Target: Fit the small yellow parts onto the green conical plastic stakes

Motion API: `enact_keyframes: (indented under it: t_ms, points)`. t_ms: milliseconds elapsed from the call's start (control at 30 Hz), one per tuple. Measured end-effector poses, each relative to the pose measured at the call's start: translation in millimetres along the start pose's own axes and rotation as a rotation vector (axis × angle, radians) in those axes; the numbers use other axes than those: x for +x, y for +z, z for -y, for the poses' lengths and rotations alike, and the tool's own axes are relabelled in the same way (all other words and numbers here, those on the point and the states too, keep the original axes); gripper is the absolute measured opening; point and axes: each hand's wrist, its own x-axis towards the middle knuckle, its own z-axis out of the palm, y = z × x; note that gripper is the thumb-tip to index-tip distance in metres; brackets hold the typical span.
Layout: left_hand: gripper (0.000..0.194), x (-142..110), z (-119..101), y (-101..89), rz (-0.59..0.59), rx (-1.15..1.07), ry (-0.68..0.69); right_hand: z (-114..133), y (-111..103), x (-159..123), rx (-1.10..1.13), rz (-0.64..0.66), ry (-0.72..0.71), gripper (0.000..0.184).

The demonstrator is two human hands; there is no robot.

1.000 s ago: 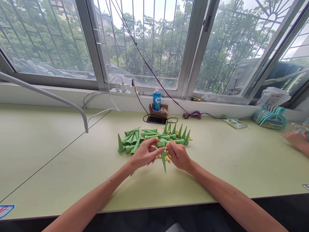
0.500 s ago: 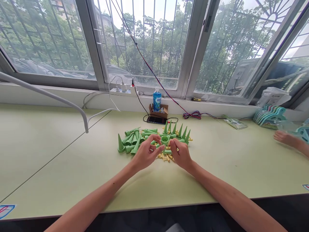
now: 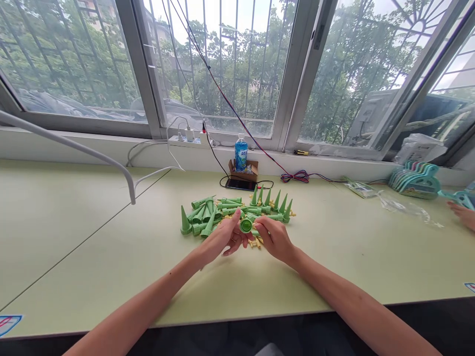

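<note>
My left hand [image 3: 226,236] is closed around a green plastic spike [image 3: 245,226], whose round, hollow end faces up towards me. The fingers of my right hand [image 3: 273,235] are pinched together at the right side of that rim; what lies between the fingertips is too small to make out. Behind and left of my hands lies a heap of green cone-shaped spikes [image 3: 200,213]. Several more green spikes [image 3: 276,200] stand point up in a row at the back right. Small yellow plastic pieces [image 3: 257,244] are scattered just below my hands.
A blue bottle [image 3: 241,154] stands in a small cardboard box [image 3: 251,173] behind the heap, with a phone [image 3: 240,185] in front. A white curved tube [image 3: 111,160] reaches in from the left. Far right, another person's hand [image 3: 462,213] is near turquoise plastic hangers [image 3: 419,180].
My left hand has turned and tilted the spike towards me, bringing it lower and left. My right fingers have come up to its rim. The other person's hand has moved right.
</note>
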Motion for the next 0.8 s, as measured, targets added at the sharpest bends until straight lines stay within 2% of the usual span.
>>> enact_keyframes:
  t_ms: [367, 500, 633, 800]
  points:
    - [0.059, 0.8, 1.0, -0.5, -0.016, 0.011, 0.053, 0.4, -0.5, 2.1, 0.033, 0.018, -0.024, 0.02]
    - [0.05, 0.3, 1.4, -2.0, -0.057, 0.071, 0.094, 0.3, -0.6, 2.2, 0.056, 0.026, -0.001, 0.018]
    - [0.043, -3.1, -0.7, -0.5, -0.1, 0.252, 0.197, -3.0, 1.5, -0.4, 0.047, 0.035, 0.05, 0.024]
    - [0.032, -2.7, 2.8, 2.0, -0.199, 0.486, 0.451, -7.1, 5.5, -4.1, 0.025, 0.024, 0.112, 0.034]
